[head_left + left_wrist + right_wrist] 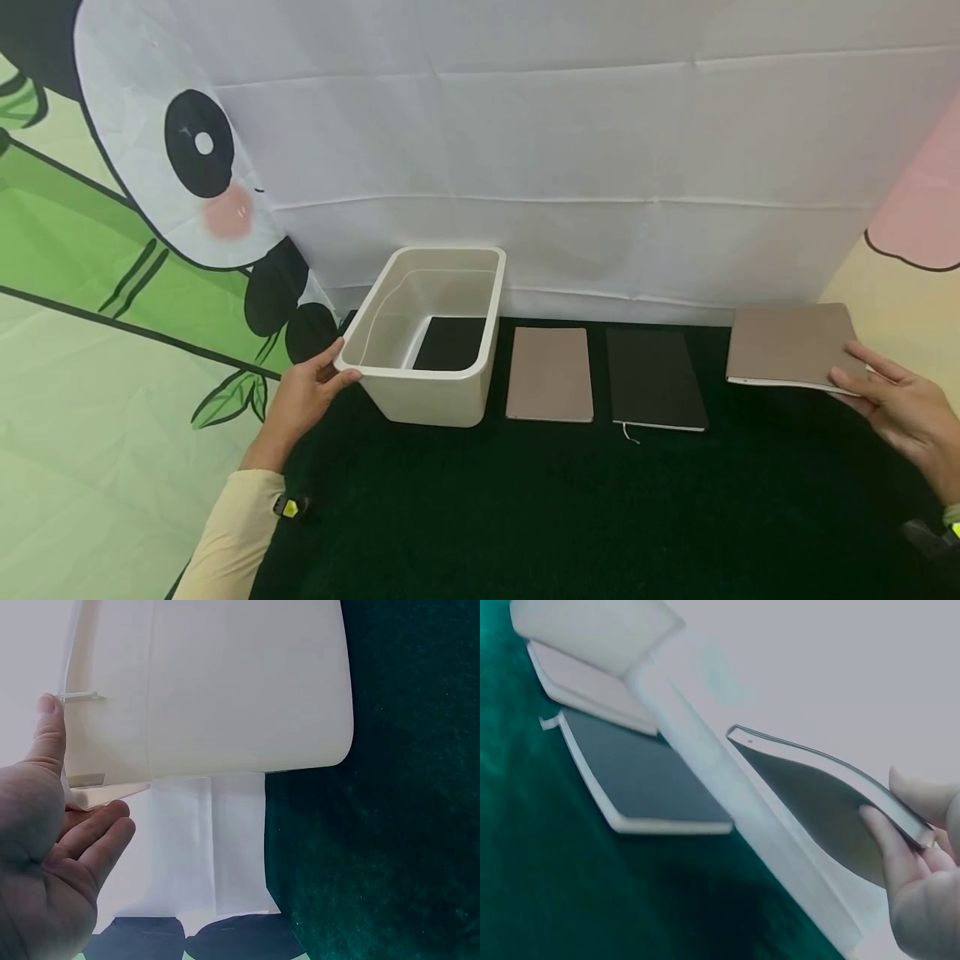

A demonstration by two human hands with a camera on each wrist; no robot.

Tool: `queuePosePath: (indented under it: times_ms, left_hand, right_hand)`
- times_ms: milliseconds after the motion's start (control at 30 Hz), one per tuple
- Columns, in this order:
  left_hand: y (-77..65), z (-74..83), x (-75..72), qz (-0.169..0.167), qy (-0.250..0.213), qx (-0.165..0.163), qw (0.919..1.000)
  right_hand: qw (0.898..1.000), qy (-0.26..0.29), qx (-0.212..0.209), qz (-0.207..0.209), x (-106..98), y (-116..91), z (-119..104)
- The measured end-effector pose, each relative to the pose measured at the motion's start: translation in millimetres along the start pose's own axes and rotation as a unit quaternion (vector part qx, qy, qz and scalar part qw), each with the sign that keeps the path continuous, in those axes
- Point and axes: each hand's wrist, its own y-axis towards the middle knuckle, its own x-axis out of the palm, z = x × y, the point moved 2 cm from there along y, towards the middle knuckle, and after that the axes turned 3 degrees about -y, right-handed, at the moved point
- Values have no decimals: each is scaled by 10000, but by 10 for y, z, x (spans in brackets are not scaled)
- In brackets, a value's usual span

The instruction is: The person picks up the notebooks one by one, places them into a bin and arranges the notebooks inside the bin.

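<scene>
- Pinching the brown notebook (787,343) with the right hand (906,408), right of frame; seemingly moving it.
- Gripping the white bin (435,402), left of centre, with the left hand (302,402).
- Likely calls for a level carry next.

A creased white backdrop (555,142) rises behind my dark green bench (525,517), its folds running sideways. At my left, a printed cartoon panda (127,125) shows a black eye (189,117) and pink cheek (227,218) above a slanting green stalk (75,225) and small leaves (228,402); at my right, a dark-edged pink shape (918,192) borders pale yellow cloth (892,292).
</scene>
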Motion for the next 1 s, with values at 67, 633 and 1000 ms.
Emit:
queuePosePath:
  times_ms: [67,633,1000]
  left_hand:
    - [-4,-1,2,-8,1,-24,10000]
    - [-24,3,35,-64,-24,-66,10000]
    - [-4,19,15,13,-10,-12,10000]
  right_hand:
    - [10000,9,-34,-25,104,-1,-9]
    - [9979,160,17,-634,963,63,-61]
    - [9959,-56,58,-903,1684,260,-23]
